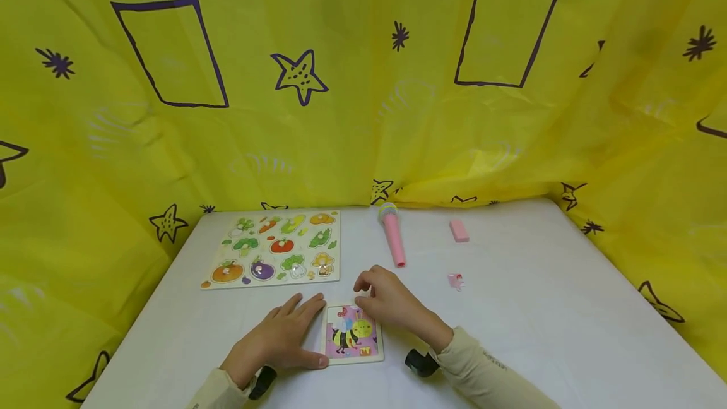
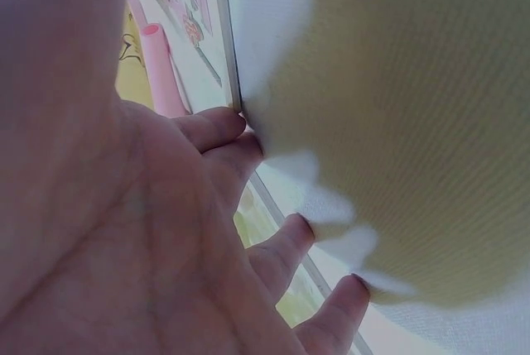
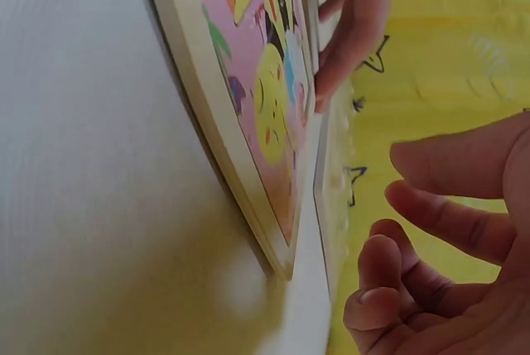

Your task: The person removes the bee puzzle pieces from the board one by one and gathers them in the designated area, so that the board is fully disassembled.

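Observation:
A small square puzzle with a bee picture (image 1: 352, 334) and a pale wooden frame lies flat on the table. My left hand (image 1: 286, 339) rests at its left side with spread fingers, the thumb at the lower left corner and the index fingertip by the upper left one. Over the upper right corner hovers my right hand (image 1: 392, 300). Its fingers (image 3: 443, 218) are loosely bent, and nothing shows between them in the right wrist view. A loose pink puzzle piece (image 1: 456, 281) with a red mark lies off to the right.
Behind the left hand lies a vegetable peg board (image 1: 278, 250). A pink toy microphone (image 1: 394, 237) and a small pink block (image 1: 459, 231) are farther back. The white table (image 1: 545, 308) ends at a yellow curtain (image 1: 341, 144) at the back and sides.

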A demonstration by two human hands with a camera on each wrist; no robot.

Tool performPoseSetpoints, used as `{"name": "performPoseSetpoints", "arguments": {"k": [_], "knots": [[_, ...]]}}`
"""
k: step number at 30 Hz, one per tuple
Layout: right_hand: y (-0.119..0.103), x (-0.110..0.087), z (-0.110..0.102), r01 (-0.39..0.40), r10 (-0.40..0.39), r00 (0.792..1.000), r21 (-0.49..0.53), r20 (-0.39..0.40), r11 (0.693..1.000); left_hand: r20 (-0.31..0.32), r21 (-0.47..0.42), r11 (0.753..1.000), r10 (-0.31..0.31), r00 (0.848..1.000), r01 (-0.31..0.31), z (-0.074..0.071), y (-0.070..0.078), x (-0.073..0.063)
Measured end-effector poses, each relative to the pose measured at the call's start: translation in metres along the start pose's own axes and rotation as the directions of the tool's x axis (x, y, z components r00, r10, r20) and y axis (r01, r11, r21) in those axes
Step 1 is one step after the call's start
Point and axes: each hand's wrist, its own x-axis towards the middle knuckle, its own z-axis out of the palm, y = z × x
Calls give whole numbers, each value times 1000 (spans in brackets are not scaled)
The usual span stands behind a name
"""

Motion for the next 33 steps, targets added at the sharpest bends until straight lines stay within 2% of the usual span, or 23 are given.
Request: {"name": "performPoseSetpoints", "arguments": {"k": [2,9,15,19,25,33], "knots": [[-2,0,3,-4,5,999,-5,32,1000,5,13,1000,-1,1000,1,0,1,-1],[-5,-2,14,78,-74,994,-49,81,996,-5,18,1000,-3,1000,3,1,1,0],[-5,-3,21,92,-84,990,-68,116,993,0,23,1000,13,1000,-13,2,-3,0],[-6,-3,23,103,-89,987,-103,130,989,-1,17,1000,18,1000,-18,3,-4,1],[-8,-2,23,117,-96,983,-135,153,984,-12,19,1000,-6,1000,6,0,0,0],[-12,-2,21,143,-116,973,-128,197,982,-10,20,1000,-10,1000,11,1,1,0]]}}
